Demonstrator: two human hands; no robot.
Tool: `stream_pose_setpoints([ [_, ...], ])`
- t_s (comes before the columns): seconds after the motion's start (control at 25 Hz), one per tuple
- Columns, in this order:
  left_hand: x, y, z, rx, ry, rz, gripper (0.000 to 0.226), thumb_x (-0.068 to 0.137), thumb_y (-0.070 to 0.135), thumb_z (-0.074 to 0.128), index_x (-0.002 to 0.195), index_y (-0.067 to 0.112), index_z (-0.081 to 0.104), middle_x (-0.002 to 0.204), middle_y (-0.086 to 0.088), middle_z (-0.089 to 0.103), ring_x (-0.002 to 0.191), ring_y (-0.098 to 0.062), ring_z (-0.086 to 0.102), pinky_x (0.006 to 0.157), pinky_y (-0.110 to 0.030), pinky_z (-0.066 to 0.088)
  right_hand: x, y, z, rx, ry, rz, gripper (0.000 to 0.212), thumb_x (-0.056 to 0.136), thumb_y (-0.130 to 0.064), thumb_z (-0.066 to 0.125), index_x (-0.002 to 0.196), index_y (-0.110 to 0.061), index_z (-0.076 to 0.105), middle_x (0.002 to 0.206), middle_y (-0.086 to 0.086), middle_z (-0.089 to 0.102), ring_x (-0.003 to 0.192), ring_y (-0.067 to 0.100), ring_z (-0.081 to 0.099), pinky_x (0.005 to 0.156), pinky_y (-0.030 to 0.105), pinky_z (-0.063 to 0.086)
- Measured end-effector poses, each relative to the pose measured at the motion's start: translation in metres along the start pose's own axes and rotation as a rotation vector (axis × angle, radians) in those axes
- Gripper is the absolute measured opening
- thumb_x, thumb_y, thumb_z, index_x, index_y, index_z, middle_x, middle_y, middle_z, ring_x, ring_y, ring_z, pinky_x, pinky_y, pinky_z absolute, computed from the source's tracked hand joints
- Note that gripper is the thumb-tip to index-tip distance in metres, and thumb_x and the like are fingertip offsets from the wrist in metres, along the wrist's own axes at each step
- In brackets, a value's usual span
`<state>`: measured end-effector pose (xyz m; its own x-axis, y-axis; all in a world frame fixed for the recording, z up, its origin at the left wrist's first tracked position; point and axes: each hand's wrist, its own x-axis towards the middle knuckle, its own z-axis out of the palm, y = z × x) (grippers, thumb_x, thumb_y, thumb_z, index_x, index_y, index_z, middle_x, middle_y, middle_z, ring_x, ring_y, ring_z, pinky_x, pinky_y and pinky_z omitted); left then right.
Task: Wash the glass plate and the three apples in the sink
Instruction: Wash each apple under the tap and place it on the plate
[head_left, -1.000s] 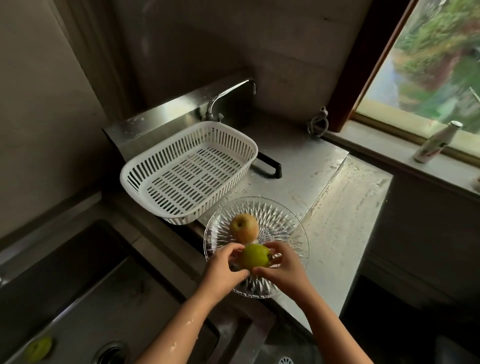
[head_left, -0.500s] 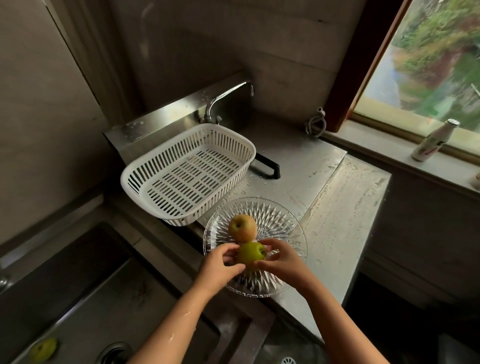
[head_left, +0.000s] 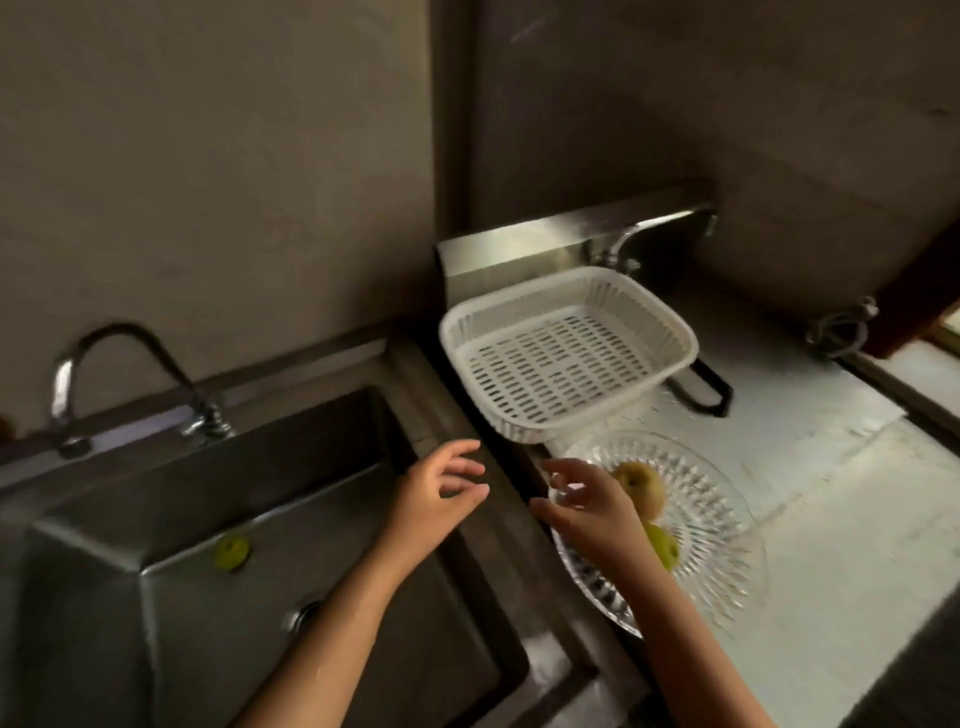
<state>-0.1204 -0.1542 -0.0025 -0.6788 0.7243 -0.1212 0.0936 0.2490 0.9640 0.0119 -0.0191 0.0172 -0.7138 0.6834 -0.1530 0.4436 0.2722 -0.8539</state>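
The cut-glass plate (head_left: 722, 525) rests on the counter right of the sink. On it lie a yellowish apple (head_left: 641, 486) and a green apple (head_left: 665, 545), both partly hidden by my right hand (head_left: 587, 506). That hand hovers over the plate's left rim, fingers spread, holding nothing. My left hand (head_left: 439, 491) is over the sink's right edge, fingers apart and empty. A third, green apple (head_left: 231, 553) lies in the steel sink (head_left: 171, 483).
A curved faucet (head_left: 104, 364) stands behind the sink. A white slotted basket (head_left: 566, 358) sits on the counter behind the plate, with a second tap (head_left: 654, 234) beyond it and a black handle (head_left: 706, 389) at its right. The drain (head_left: 301, 613) is under my left forearm.
Both hands let go of the green apple, which now lies on the plate. The hands moved left toward the sink, and my view swung left.
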Motion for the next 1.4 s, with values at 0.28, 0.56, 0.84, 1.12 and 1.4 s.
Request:
stream_pose_setpoints([
  [0.28,-0.068,-0.099,-0.149,-0.013,0.409,-0.27,0.043,0.076,0.003,0.069,0.115,0.016,0.058,0.088,0.007,0.064,0.071,0.007,0.062,0.069,-0.005,0.046,0.039,-0.054,0.185,-0.084,-0.495,-0.115,0.042,0.071,-0.013,0.074,0.111,-0.017,0.063,0.095,-0.001,0.063,0.08,0.013,0.062,0.079,0.033,0.052],
  [0.56,-0.104,-0.253,-0.242,0.004,0.627,-0.538,0.044,0.075,0.0,0.069,0.116,0.007,0.056,0.083,0.0,0.058,0.072,-0.003,0.058,0.067,-0.001,0.043,0.068,-0.03,0.378,-0.114,-0.751,-0.114,0.05,0.07,-0.013,0.076,0.116,-0.016,0.057,0.107,0.002,0.06,0.078,0.018,0.065,0.082,0.039,0.052],
  [0.84,-0.043,-0.393,-0.271,0.09,0.665,-0.584,0.048,0.073,0.01,0.072,0.118,0.008,0.056,0.102,-0.019,0.065,0.095,-0.029,0.062,0.088,-0.029,0.046,0.117,0.061,0.516,-0.155,-0.781,-0.099,0.056,0.07,-0.009,0.075,0.122,-0.011,0.053,0.11,0.007,0.055,0.072,0.018,0.059,0.061,0.019,0.05],
  [1.12,0.01,-0.487,-0.275,0.182,0.607,-0.574,0.077,0.071,0.013,0.074,0.138,0.01,0.037,0.138,-0.01,0.047,0.128,-0.026,0.046,0.104,-0.029,0.036,0.142,0.117,0.596,-0.063,-0.844,-0.057,0.062,0.077,0.004,0.064,0.134,-0.005,0.041,0.123,0.01,0.05,0.074,-0.007,0.054,0.07,0.009,0.05],
  [1.4,0.017,-0.479,-0.26,0.033,0.802,-0.503,0.059,0.064,0.005,0.078,0.119,0.008,0.057,0.115,-0.007,0.062,0.089,-0.017,0.06,0.081,-0.021,0.046,0.14,0.1,0.578,0.339,-0.805,0.191,0.045,0.08,0.027,0.029,0.12,0.017,0.047,0.115,0.029,0.056,0.065,0.015,0.068,0.056,0.022,0.055],
])
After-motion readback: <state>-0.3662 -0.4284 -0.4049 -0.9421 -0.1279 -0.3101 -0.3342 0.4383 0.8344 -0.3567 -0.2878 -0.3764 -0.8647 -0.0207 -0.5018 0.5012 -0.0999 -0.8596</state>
